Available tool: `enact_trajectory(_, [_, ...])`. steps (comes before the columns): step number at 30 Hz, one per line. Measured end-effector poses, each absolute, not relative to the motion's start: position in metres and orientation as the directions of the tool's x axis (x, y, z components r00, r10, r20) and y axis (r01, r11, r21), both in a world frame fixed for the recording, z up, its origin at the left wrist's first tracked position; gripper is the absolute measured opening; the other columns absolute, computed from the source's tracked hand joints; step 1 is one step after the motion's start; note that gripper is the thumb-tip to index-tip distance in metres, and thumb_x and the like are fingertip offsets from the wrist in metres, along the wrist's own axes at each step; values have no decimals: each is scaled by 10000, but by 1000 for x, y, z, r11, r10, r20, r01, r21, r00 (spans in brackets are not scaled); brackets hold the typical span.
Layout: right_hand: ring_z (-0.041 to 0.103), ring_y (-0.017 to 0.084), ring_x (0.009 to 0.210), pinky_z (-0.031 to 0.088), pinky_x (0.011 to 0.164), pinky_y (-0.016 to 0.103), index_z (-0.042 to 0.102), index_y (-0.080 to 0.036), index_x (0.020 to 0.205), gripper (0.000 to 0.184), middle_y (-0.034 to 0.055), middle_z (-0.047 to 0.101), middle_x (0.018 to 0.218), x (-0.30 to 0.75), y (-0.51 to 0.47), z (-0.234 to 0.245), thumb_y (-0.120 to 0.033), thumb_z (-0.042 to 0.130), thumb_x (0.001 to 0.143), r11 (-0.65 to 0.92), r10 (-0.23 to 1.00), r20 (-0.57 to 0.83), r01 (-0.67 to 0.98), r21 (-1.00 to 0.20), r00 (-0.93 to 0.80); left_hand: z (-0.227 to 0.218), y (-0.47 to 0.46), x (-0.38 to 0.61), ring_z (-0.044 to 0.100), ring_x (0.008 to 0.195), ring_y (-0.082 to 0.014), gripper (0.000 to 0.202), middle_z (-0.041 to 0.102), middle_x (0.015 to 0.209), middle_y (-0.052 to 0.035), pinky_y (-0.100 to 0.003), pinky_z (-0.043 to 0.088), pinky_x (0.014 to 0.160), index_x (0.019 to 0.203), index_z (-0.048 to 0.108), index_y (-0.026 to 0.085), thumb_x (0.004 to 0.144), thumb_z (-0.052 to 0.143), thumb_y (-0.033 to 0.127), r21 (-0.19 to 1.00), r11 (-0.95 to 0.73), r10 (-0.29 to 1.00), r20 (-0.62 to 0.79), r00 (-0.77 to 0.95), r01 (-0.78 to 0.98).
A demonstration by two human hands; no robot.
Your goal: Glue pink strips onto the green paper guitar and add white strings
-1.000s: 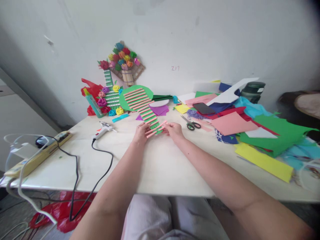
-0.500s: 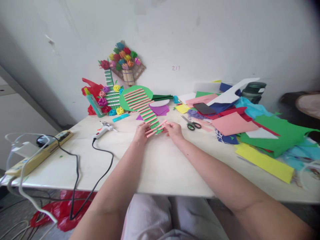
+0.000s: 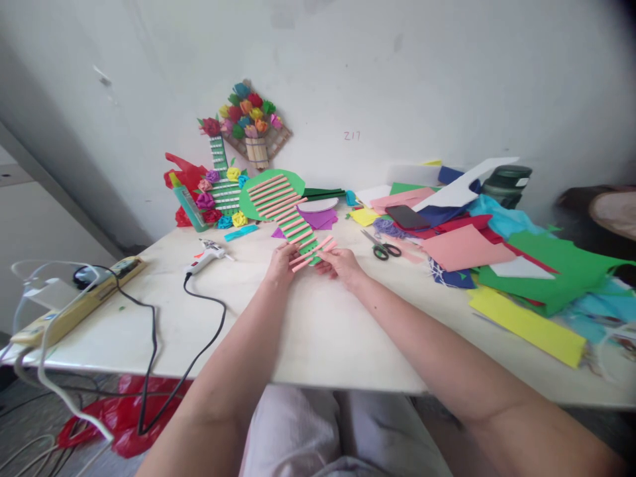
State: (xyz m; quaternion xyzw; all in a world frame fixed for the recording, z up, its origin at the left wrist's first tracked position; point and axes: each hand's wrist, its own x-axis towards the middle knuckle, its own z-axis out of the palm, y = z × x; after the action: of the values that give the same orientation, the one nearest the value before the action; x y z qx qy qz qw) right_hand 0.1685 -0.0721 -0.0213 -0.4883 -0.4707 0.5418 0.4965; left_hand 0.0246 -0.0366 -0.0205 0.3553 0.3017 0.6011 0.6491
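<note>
Both hands hold the narrow near end of a green paper cutout [image 3: 299, 180], which widens into a rounded shape at its far end. Pink rolled paper strips [image 3: 278, 207] lie across it in rows, and the ones nearest me stick out past its edges. My left hand [image 3: 281, 262] is closed on the left edge of the narrow end. My right hand [image 3: 341, 264] pinches the right edge near the lowest strips, thumb on top; its other fingers are partly hidden underneath.
Left of my hands lies a white glue gun [image 3: 205, 260], its black cord running over the table edge, near a yellow power strip [image 3: 79, 301]. Scissors [image 3: 381, 247] lie to the right, beside piled coloured paper [image 3: 536, 265] and a phone [image 3: 406, 217]. A glue bottle [image 3: 189, 207] and paper flowers [image 3: 233, 175] stand behind.
My right hand has shifted slightly down along the edge of the green cutout, uncovering more of the strip ends. My left hand stays in place.
</note>
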Motion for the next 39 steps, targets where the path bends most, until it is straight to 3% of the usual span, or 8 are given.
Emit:
enact_trajectory(16, [560,91,399,277,319,150,598,-110,586,170,36,628,491,166,-73,-18,-248,599,685,-17,1000,-15,-111,-994,-14,-23,-36,24,635,633,-193,216,678,752,-68,-310,522,571,797,599,105,581,610,110,846,-20,987,101,125,-532])
enact_trajectory(25, [576,108,431,301,326,166,591,-127,617,125,40,645,536,167,-75,-17,-238,605,672,51,999,49,-171,-984,13,-14,-45,25,649,771,-227,252,686,835,-81,-330,528,702,870,614,129,630,646,199,840,-19,974,138,178,-543])
enact_trajectory(32, [569,99,425,299,333,161,584,-125,602,131,30,633,515,171,-76,-15,-232,599,677,40,999,34,-179,-983,36,-13,-47,26,633,858,-227,460,657,988,-100,-313,498,778,982,597,123,534,686,70,885,-21,935,182,304,-466])
enact_trajectory(39, [569,95,424,296,332,156,580,-128,616,131,30,640,528,171,-75,-17,-242,595,681,49,999,46,-178,-983,25,-16,-44,25,626,879,-235,477,647,1016,-110,-307,497,768,994,597,121,531,689,60,886,-77,911,249,328,-458])
